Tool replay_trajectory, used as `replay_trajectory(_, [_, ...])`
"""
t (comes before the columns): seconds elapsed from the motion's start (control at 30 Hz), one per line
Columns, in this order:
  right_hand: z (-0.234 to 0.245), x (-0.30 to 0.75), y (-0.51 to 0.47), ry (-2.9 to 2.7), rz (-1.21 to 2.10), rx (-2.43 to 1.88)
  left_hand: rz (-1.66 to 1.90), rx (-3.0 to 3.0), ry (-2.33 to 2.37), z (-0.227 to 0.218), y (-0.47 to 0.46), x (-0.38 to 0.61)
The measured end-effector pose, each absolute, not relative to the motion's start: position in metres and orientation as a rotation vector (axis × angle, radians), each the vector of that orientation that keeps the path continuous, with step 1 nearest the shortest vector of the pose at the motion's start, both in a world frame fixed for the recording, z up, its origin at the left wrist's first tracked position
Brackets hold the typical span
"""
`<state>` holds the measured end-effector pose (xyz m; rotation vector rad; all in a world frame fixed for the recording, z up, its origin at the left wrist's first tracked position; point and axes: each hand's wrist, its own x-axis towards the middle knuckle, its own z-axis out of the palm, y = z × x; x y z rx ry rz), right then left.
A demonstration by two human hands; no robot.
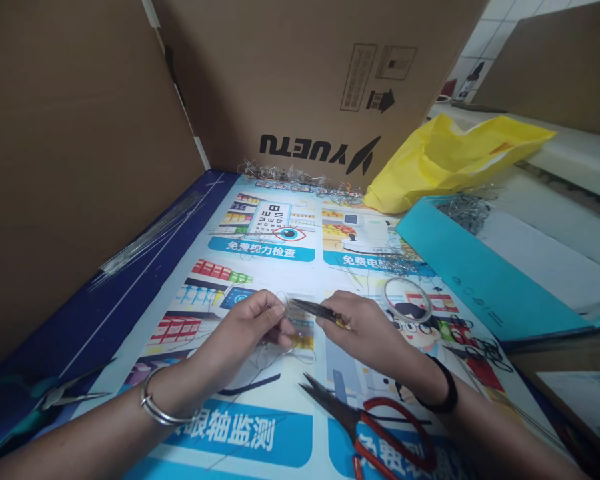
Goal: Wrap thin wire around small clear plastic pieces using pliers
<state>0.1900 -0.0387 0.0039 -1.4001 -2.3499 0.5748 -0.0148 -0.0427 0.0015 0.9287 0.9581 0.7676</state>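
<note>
In the middle of the head view, my left hand (263, 320) pinches a piece of thin wire (267, 357) that is bent into loops below the fingers. A silver bangle sits on that wrist. My right hand (357, 323) is wrapped round a pair of pliers (313, 309) with dark narrow jaws, mostly hidden in the palm. The jaw tips point left, close to my left fingertips and the wire. Whether the jaws grip the wire is too fine to make out. Red-handled scissors (357, 420) lie below my right hand.
A printed poster (300, 273) covers the table. Green-handled pliers (50, 400) lie at the left, straight wires (150, 233) behind them. A tape roll (408, 299), black rings (485, 350), a turquoise box (480, 273) and a yellow bag (445, 160) stand right. Cardboard (305, 80) walls the back.
</note>
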Motion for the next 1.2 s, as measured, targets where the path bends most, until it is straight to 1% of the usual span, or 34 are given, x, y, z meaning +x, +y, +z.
replay_trajectory(0.27, [-0.007,0.179,-0.043,-1.989,1.098,-1.350,0.816,0.960,0.984,0.002,-0.045,-0.013])
replay_trajectory(0.37, [-0.009,0.175,-0.045,-1.901,1.213,-1.370,0.829,0.970,0.995,0.001,-0.045,-0.012])
replay_trajectory(0.5, [-0.010,0.171,-0.046,-1.818,1.234,-1.362,0.866,0.960,0.999,0.000,-0.045,-0.011])
replay_trajectory(0.67, [-0.010,0.168,-0.046,-1.710,1.182,-1.338,0.902,0.925,1.010,0.000,-0.046,-0.010])
replay_trajectory(0.97, [-0.012,0.164,-0.047,-1.698,1.260,-1.308,0.950,0.899,1.001,0.002,-0.049,-0.008])
replay_trajectory(1.1, [-0.007,0.164,-0.047,-1.637,1.185,-1.338,0.982,0.900,0.985,0.000,-0.049,-0.009])
replay_trajectory(1.2, [-0.004,0.165,-0.047,-1.588,1.263,-1.294,0.997,0.903,0.995,-0.001,-0.050,-0.010])
